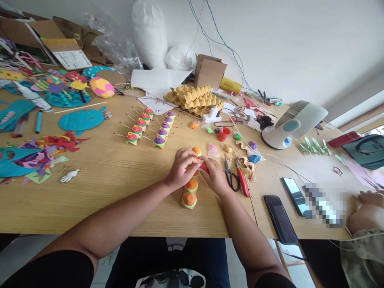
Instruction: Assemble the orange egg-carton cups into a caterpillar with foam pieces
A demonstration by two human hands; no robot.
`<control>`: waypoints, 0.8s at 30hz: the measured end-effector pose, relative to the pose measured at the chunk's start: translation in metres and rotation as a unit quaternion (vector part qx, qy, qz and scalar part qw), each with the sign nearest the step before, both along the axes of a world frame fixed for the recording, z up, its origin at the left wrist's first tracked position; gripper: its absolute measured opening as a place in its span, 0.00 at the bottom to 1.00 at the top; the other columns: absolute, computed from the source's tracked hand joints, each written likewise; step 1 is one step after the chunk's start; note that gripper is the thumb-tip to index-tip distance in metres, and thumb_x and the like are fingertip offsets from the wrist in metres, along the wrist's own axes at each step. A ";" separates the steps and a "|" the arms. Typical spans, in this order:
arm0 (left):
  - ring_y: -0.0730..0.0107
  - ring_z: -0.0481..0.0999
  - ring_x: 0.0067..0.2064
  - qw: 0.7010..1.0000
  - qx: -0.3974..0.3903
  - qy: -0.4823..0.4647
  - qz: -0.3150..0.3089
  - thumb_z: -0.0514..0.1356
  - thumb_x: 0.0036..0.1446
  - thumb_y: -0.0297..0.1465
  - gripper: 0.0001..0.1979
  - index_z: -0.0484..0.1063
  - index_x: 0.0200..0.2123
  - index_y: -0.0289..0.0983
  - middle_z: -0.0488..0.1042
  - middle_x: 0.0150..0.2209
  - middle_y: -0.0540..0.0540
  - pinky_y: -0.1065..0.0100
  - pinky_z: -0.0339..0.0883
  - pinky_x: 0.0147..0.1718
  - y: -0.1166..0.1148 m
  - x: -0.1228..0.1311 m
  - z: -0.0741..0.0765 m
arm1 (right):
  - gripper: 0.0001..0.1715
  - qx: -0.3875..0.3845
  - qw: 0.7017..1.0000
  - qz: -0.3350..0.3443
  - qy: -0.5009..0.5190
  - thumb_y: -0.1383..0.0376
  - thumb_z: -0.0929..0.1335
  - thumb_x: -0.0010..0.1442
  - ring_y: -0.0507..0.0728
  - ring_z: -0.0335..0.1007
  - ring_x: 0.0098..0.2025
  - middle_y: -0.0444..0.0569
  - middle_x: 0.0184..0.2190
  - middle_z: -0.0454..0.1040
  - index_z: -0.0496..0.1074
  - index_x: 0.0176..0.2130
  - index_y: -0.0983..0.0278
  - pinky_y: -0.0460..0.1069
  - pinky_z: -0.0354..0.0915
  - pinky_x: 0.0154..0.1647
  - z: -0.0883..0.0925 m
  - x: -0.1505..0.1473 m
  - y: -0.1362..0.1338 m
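Observation:
A caterpillar made of egg-carton cups with orange tops [190,193] lies on the wooden table [114,176] in front of me, running from near the table edge toward the back. My left hand [181,167] is curled over its middle cups, fingers closed on them. My right hand [215,174] pinches a small red piece [204,166] against the same cups. The two hands touch each other over the caterpillar.
Two finished cup caterpillars [139,125] [165,130] with pins lie behind. Scissors [231,174] and a red cutter [242,182] sit right of my hands; two phones [280,219] [295,196], a fan [292,124], paper fish [81,119] and another person's hand [367,210] at right.

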State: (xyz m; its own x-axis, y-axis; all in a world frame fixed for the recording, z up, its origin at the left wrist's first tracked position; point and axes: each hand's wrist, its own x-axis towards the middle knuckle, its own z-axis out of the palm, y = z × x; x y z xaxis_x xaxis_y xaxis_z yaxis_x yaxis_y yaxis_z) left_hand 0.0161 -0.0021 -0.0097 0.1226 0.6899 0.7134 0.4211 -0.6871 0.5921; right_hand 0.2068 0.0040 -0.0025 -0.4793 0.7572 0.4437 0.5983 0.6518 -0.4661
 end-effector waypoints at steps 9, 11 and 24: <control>0.61 0.71 0.53 0.998 0.011 -0.027 0.058 0.59 0.69 0.33 0.08 0.75 0.36 0.41 0.74 0.44 0.44 0.52 0.64 0.60 0.003 -0.004 0.002 | 0.23 -0.056 0.992 -0.020 0.113 0.49 0.70 0.65 0.58 0.73 0.37 0.52 0.40 0.79 0.71 0.50 0.62 0.53 0.70 0.40 0.004 0.000 -0.001; 0.60 0.72 0.54 0.998 -0.003 -0.028 0.059 0.58 0.69 0.35 0.08 0.75 0.37 0.41 0.74 0.45 0.44 0.52 0.65 0.59 0.003 -0.004 0.002 | 0.23 -0.070 0.989 -0.021 0.128 0.47 0.69 0.66 0.56 0.71 0.34 0.50 0.38 0.79 0.71 0.49 0.62 0.51 0.69 0.37 0.005 0.000 0.000; 0.57 0.74 0.50 0.998 -0.037 -0.054 -0.022 0.64 0.65 0.37 0.07 0.78 0.37 0.42 0.81 0.36 0.45 0.52 0.71 0.54 0.010 -0.001 -0.007 | 0.21 -0.102 0.983 -0.019 0.150 0.47 0.66 0.68 0.55 0.70 0.32 0.48 0.33 0.77 0.71 0.44 0.62 0.50 0.67 0.35 0.006 0.000 -0.001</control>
State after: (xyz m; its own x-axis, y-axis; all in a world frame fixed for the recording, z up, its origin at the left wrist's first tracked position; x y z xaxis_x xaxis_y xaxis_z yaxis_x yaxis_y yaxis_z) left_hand 0.0150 0.0082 -0.0166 0.0790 0.7369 0.6713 0.3237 -0.6559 0.6819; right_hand 0.2072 0.0026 0.0034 -0.3207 0.8597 0.3976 0.4361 0.5066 -0.7437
